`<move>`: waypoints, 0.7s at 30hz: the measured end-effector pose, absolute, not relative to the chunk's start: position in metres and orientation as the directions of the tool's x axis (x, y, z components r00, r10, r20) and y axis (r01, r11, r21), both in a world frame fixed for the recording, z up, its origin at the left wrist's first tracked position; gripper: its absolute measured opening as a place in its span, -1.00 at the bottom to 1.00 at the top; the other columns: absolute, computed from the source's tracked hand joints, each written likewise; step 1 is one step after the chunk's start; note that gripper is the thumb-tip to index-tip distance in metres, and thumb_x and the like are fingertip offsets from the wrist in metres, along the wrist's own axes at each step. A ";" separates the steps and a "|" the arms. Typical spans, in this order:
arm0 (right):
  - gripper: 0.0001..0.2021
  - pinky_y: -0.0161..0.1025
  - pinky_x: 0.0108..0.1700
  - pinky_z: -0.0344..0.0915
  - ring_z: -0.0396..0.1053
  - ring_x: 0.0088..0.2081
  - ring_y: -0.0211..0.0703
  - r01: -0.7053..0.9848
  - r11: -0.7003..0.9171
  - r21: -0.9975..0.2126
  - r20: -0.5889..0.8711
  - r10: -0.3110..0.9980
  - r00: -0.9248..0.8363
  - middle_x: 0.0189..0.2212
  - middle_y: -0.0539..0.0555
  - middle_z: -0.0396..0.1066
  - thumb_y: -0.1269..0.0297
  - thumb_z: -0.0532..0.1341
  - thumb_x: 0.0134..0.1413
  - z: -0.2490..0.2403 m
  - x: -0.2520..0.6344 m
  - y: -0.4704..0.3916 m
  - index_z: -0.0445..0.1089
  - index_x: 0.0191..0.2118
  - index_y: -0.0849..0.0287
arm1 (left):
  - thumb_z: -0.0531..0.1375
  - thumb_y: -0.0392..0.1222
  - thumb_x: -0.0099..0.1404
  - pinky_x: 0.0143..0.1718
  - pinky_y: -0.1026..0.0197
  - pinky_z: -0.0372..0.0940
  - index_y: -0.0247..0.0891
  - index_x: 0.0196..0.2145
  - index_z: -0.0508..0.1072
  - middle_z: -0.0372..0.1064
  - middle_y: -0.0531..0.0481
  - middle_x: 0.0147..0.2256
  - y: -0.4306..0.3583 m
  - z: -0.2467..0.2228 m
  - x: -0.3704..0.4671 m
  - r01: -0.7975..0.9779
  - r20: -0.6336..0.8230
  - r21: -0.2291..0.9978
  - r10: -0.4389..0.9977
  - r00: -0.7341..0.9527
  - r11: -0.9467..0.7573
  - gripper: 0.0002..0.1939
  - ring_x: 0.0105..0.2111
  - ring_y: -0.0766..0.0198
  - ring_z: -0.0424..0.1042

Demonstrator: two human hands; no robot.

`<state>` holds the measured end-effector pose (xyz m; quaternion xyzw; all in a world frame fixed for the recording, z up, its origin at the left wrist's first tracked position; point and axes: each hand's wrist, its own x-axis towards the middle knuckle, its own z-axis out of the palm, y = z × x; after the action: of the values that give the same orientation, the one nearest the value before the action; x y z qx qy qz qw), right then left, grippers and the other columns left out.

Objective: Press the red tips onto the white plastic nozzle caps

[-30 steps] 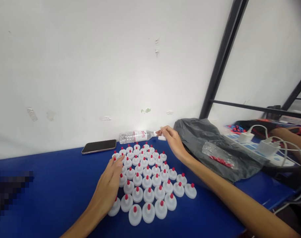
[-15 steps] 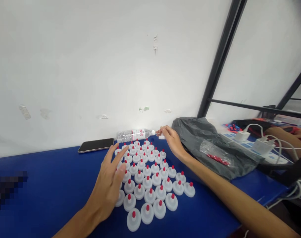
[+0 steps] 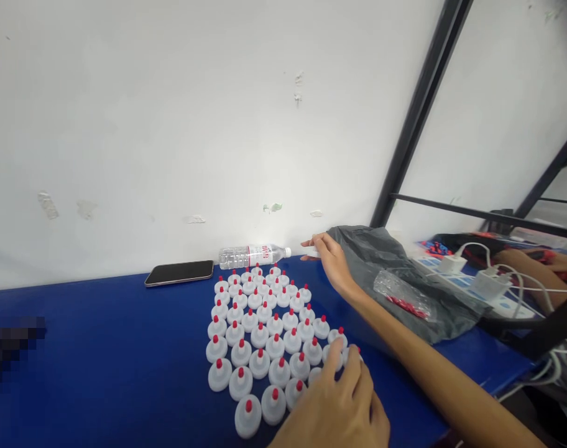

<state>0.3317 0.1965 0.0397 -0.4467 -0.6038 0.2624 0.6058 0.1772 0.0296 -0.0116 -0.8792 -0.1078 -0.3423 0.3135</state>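
Note:
Many small white, round, dome-like plastic pieces with red tips (image 3: 248, 415) stand in loose rows on the blue table. My left hand (image 3: 342, 398) is over the front right of these rows, fingers bent and apart. Its fingertips reach the pieces at that edge; whether they touch is unclear, and the hand covers some pieces. Behind the rows, my right hand (image 3: 332, 258) is closed on a small white object (image 3: 313, 251), mostly hidden by the fingers. A clear plastic bottle (image 3: 234, 257) with a white cap lies on its side left of this hand.
A phone (image 3: 179, 273) lies at the back left of the blue table (image 3: 101, 354). On the right are a dark grey plastic bag (image 3: 358, 249), a clear packet of red pieces (image 3: 402, 295) and a power strip with chargers (image 3: 491, 281). Another person's arm (image 3: 521, 264) shows beyond a black frame.
My left hand has swung from the left side of the rows to their front right. My right hand has shifted slightly right with the white object, away from the bottle cap.

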 end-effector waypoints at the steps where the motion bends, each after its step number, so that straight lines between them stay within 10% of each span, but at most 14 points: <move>1: -0.66 -0.05 -0.05 0.54 0.56 -0.13 -0.10 0.219 0.453 -0.864 0.488 0.860 0.147 -0.03 0.13 0.55 0.00 0.24 0.48 0.040 0.335 0.198 0.49 0.05 0.19 | 0.18 -0.13 0.47 0.23 -0.21 0.18 -0.26 -0.19 0.57 0.67 -0.20 -0.07 0.033 -0.008 0.179 0.388 0.641 -0.484 -0.016 0.768 -0.785 -0.80 0.03 -0.09 0.56; 21: -0.66 0.05 0.05 0.54 0.53 0.03 0.01 0.234 0.386 -0.893 0.430 0.884 0.184 0.13 0.17 0.48 0.10 0.30 0.44 0.043 0.341 0.200 0.45 0.18 0.16 | 0.31 0.01 0.46 0.15 -0.19 0.45 -0.28 -0.02 0.56 0.56 -0.12 0.04 0.100 0.008 0.183 0.547 0.429 -0.516 0.354 0.831 -0.659 -0.69 0.10 0.02 0.53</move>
<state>0.3410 0.2002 0.0427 -0.4833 -0.5781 0.2713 0.5988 0.1826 0.0995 0.0084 -0.8987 -0.2508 -0.1471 0.3283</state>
